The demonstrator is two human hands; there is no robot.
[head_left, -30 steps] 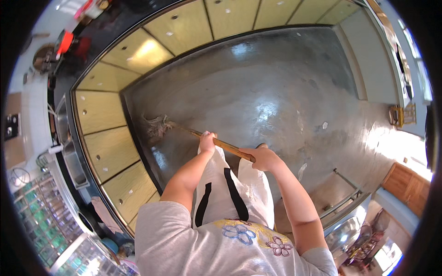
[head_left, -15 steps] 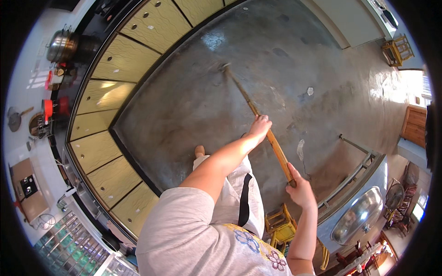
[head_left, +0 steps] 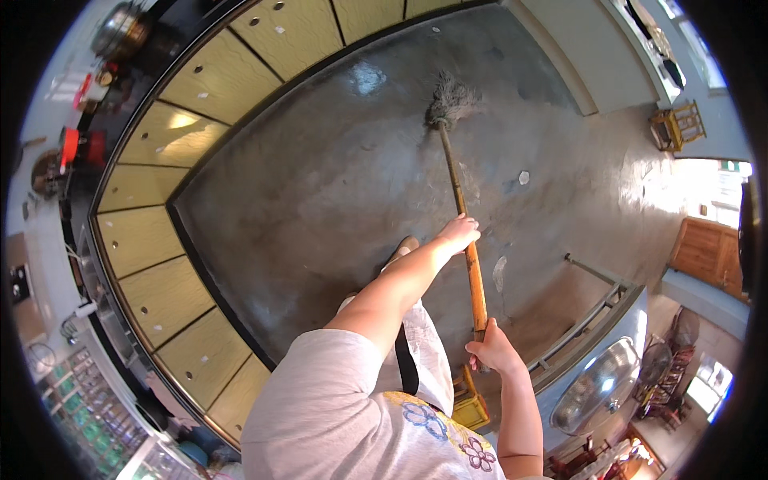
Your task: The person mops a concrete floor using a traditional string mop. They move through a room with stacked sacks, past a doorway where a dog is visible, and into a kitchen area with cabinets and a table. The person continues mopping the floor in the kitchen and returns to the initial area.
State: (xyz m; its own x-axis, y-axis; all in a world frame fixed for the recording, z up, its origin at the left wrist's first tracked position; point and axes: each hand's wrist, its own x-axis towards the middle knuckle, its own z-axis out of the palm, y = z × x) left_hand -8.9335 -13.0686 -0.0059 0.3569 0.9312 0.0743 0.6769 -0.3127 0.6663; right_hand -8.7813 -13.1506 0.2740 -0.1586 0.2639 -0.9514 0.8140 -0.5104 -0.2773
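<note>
A mop (head_left: 473, 276) with a long wooden handle stretches away from me, its grey string head (head_left: 450, 102) spread on the dark floor (head_left: 320, 184). Partway down the handle, my left hand (head_left: 461, 234) is closed around the wood. My right hand (head_left: 494, 350) grips the handle's near end, close to my body, with the thumb along it. Below my left forearm, one of my shoes (head_left: 404, 246) shows on the floor.
Yellow cabinets (head_left: 152, 244) curve along the left and far side beneath a counter with pots. A table (head_left: 592, 376) bearing a shiny oval lid stands at the right. One yellow stool (head_left: 470, 406) is beside me, another wooden stool (head_left: 678, 126) farther off. A pale block (head_left: 588, 60) rises at the far right.
The mop head has swung right and its strings now show fanned out. My right hand has moved left and slightly down, so the handle stands more upright in view. My foot has stepped forward.
</note>
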